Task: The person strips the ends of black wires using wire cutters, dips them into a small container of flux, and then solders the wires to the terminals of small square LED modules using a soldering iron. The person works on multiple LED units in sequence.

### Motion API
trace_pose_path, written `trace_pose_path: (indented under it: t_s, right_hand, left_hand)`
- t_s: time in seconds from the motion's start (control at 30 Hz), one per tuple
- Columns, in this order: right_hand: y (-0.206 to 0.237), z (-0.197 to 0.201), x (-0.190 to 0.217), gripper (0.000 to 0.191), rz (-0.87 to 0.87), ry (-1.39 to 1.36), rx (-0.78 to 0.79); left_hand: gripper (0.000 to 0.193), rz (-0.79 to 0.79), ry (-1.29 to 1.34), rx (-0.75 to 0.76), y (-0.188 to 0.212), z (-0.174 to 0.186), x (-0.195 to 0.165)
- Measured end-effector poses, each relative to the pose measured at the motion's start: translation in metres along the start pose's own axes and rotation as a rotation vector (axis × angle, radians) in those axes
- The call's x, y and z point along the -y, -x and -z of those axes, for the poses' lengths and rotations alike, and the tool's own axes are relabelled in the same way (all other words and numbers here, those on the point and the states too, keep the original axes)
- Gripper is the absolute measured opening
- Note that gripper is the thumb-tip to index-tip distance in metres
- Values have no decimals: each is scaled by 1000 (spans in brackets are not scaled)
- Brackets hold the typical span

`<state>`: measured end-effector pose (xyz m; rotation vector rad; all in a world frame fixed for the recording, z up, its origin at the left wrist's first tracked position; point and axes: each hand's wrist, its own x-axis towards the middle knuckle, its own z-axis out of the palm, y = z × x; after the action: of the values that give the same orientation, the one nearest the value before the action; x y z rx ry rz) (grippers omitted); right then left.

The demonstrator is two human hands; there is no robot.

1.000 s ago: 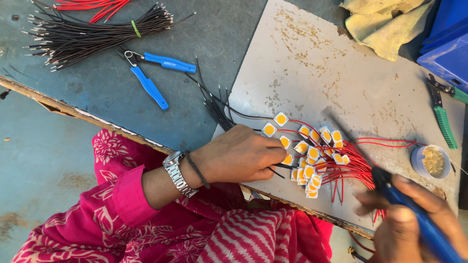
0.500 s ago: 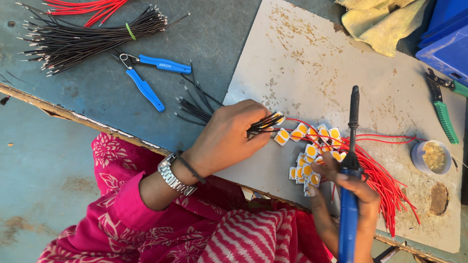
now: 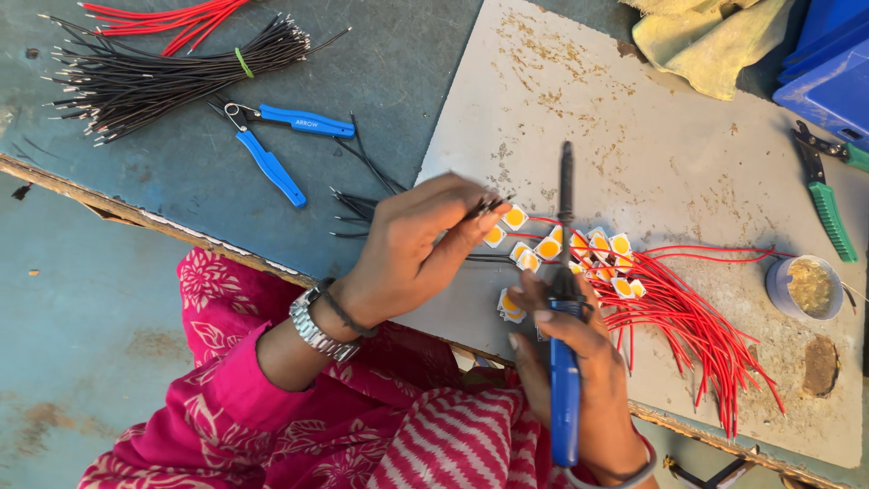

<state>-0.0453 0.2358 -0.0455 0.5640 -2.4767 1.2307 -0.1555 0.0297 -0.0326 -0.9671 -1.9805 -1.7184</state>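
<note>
My left hand (image 3: 412,249) pinches a few short black wires (image 3: 489,205) between thumb and fingers, their ends over a cluster of small yellow square chips (image 3: 552,249) with red wires (image 3: 697,317) attached. My right hand (image 3: 579,371) grips a soldering iron with a blue handle (image 3: 564,398); its dark shaft points away from me, tip near the chips. The chips lie on a pale scorched board (image 3: 634,136).
Blue-handled cutters (image 3: 272,145) lie on the grey-blue table beside bundles of black wires (image 3: 163,68) and red wires (image 3: 172,18). Green-handled pliers (image 3: 828,204), a small tin of flux (image 3: 804,288), a yellow cloth (image 3: 706,41) and a blue box (image 3: 828,72) sit at the right.
My left hand has lifted black wires off the board toward the chips. My right hand swung the soldering iron in from the lower right so that it stands over the chips.
</note>
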Motion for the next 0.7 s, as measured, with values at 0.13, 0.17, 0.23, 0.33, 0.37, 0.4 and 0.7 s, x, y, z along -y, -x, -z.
trace_pose_path:
  t_s: [0.13,0.17,0.23,0.33,0.37,0.4,0.7]
  right_hand:
    - [-3,-3,0,52,77,33,-23]
    - [-3,-3,0,53,49,5,-49]
    - [-1,-3,0,53,-1,-7,-75]
    - [-1,-1,1,54,-30,31,-72]
    - [-1,-1,1,54,-17,39,-67]
    - [-2,0,2,54,-3,47,-60]
    - [-5,-1,7,55,-2,118,-67]
  left_hand:
    - [15,73,-35,141,13,9,-13]
    - [22,103,-19,183,17,11,-16]
    - [20,241,-34,305,24,13,-20]
    - [18,205,-71,394,33,13,-25]
    - [18,152,-85,407,34,13,-26]
    - [19,149,-113,410,36,11,-26]
    - [22,115,-207,416,40,4,-20]
